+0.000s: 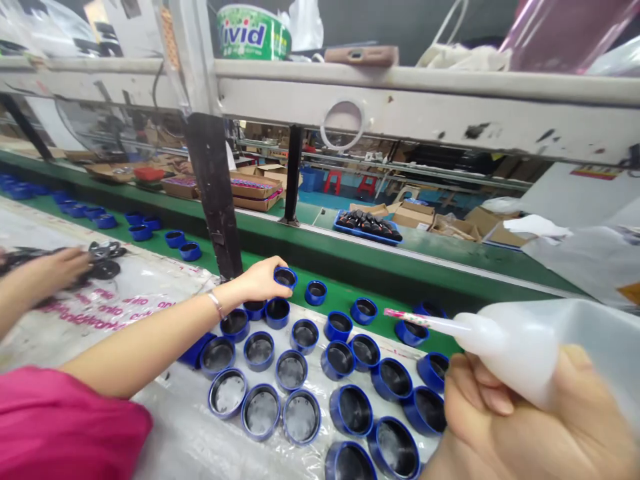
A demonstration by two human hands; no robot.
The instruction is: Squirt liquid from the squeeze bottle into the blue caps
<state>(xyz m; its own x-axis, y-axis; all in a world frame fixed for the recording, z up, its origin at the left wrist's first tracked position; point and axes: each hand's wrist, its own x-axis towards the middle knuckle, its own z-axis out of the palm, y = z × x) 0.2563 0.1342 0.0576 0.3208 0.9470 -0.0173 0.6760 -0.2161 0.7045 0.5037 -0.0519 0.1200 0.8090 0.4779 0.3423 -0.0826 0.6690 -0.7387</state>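
My left hand, at the end of a bare arm with a pink sleeve and a bracelet, pinches a small blue ring-shaped cup with a dark inside, at the green belt's near edge. My right hand is wrapped round a translucent white squeeze bottle, tilted on its side. Its long nozzle points left, the pink-patterned tip above the belt near another blue cup. Several more blue cups stand open side up on the plastic-covered table between my hands; some look cloudy or shiny inside.
A green conveyor belt carries more blue cups on the left. A co-worker's hand is over black parts at far left. A dark post and white shelf stand ahead. A blue tray of black parts lies beyond.
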